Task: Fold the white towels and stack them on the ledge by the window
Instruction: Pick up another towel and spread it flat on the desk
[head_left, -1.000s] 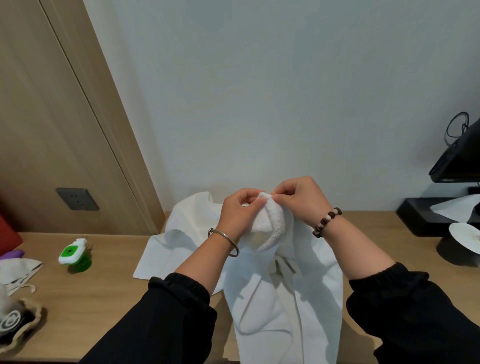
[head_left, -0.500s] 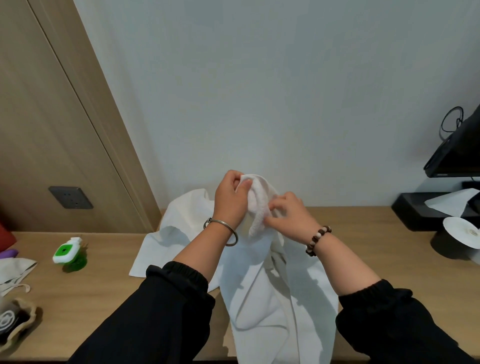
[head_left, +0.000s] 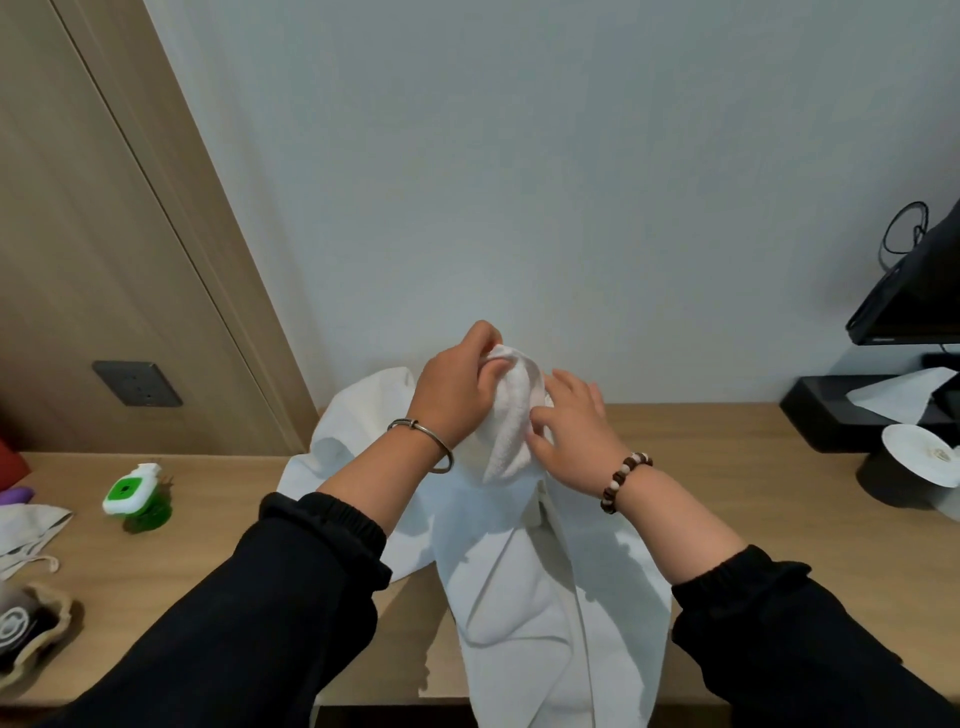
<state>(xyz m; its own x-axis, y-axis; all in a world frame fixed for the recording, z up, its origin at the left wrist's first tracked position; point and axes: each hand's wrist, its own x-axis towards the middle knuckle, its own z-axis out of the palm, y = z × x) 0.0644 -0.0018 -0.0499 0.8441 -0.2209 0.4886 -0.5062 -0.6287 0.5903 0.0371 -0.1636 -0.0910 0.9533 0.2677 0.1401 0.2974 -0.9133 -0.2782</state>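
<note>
The left hand (head_left: 457, 397) grips the top of a bunched white terry towel (head_left: 511, 421). The right hand (head_left: 571, 431) lies against its side, fingers fairly straight; pinching or not, I cannot tell. The towel is held above the back edge of the light wooden worktop (head_left: 727, 467), over a smooth white cloth (head_left: 540, 613) draped off the front edge. Best find two corners and pull that edge taut before folding.

White towel (head_left: 519, 597) trails off the bench (head_left: 727, 457), its lower end cropped by the bottom edge. The left hand (head_left: 452, 395) buries its fingertips in the bunched top; whether the right hand (head_left: 569, 431) pinches or presses is unclear. A monitor (head_left: 914, 296) is cropped at right.
</note>
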